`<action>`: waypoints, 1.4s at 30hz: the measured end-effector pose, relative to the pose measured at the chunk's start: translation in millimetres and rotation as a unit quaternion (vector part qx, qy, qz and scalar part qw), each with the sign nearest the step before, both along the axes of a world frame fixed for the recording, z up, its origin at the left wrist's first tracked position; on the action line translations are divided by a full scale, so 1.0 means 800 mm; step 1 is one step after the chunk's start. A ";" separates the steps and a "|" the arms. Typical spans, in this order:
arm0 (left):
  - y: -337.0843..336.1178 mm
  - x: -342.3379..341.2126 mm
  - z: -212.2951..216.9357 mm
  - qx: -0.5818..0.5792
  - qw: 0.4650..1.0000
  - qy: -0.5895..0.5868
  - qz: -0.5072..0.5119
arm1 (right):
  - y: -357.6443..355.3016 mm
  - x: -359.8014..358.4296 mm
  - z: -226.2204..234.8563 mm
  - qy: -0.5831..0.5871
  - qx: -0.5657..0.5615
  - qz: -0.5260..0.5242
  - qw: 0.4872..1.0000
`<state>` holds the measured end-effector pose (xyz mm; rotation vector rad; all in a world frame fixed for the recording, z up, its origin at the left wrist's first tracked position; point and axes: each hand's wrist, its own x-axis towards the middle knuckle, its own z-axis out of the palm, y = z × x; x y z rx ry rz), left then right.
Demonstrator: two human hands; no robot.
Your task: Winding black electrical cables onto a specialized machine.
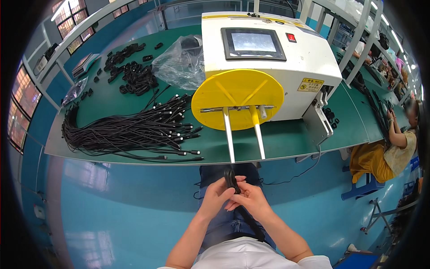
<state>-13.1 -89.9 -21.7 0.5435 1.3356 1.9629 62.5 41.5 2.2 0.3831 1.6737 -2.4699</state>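
Note:
In front of my lap, both hands are closed around a black cable (230, 176) gathered into a narrow looped bundle. My left hand (215, 198) grips its left side, thumb across the strands. On the other side my right hand (251, 200) pinches the bundle with thumb and fingers. A dark length hangs below the hands toward my waist. Just beyond, a yellow disc (210, 96) with two rods (228, 134) sticks out from a white winding machine (309, 62). Left of the disc, a large bunch of straight black cables (121, 132) with light connector tips lies on the green table (286, 142).
Coiled black cables (134, 77) are heaped at the back left, beside a clear plastic bag (180, 62). Small black pieces (330, 117) lie right of the machine. A wire (309, 169) hangs from the table edge. Far right, a person (396, 143) sits on a blue stool (369, 187).

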 end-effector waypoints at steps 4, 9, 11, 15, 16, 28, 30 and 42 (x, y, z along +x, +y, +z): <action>-0.001 -0.003 0.000 0.002 0.996 0.079 -0.038 | 0.012 0.000 0.002 -0.015 0.038 0.041 0.998; 0.014 0.007 0.023 0.117 0.984 -0.109 0.083 | 0.012 0.001 0.010 -0.007 0.140 0.041 0.989; 0.013 0.008 0.029 0.164 0.953 -0.238 0.093 | 0.032 0.009 0.016 0.087 0.357 -0.034 0.929; 0.001 0.004 0.000 0.171 0.958 -0.230 0.011 | 0.028 -0.008 0.027 0.243 0.572 -0.087 0.779; 0.001 0.006 -0.001 0.171 0.958 -0.232 0.010 | 0.024 -0.013 0.029 0.295 0.623 -0.095 0.718; 0.006 0.017 0.020 -0.121 0.991 0.010 0.061 | 0.010 -0.028 0.006 0.302 0.678 -0.042 0.669; 0.007 0.015 0.022 -0.153 0.986 0.041 0.052 | 0.011 -0.028 0.004 0.292 0.671 -0.041 0.681; -0.007 -0.003 0.013 -0.137 0.982 0.096 -0.084 | 0.019 -0.031 -0.002 0.234 0.613 -0.012 0.755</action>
